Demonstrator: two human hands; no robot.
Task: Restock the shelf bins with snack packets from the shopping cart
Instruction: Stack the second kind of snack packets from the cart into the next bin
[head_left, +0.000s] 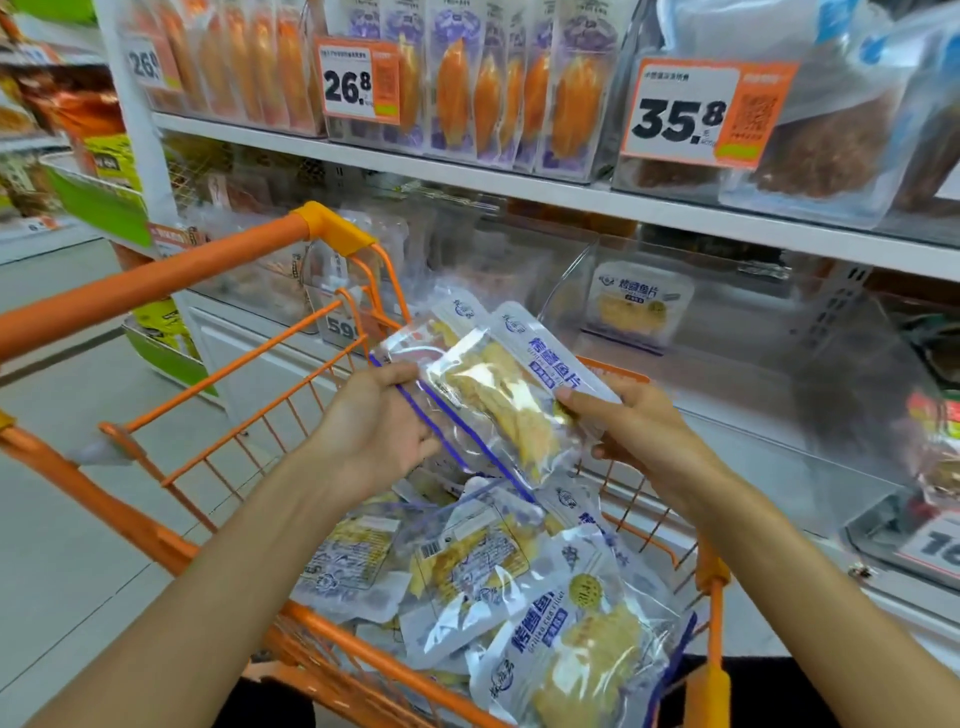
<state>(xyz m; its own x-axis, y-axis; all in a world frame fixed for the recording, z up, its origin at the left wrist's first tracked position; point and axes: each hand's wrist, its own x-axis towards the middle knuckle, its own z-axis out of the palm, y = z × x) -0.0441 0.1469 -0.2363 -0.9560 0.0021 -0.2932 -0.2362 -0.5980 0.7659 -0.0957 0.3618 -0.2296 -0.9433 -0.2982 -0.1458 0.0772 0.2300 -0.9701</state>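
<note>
Left hand and right hand each grip the packets over the cart, seemingly squaring them for the bin

We see an orange wire cart with a yellow-orange corner cap. The snack packets are clear film with white and blue print, a dark blue stripe along one edge, and pale yellow pieces inside. The price tags are orange and white with black digits. The upper shelf pouches show orange contents on purple print.
</note>
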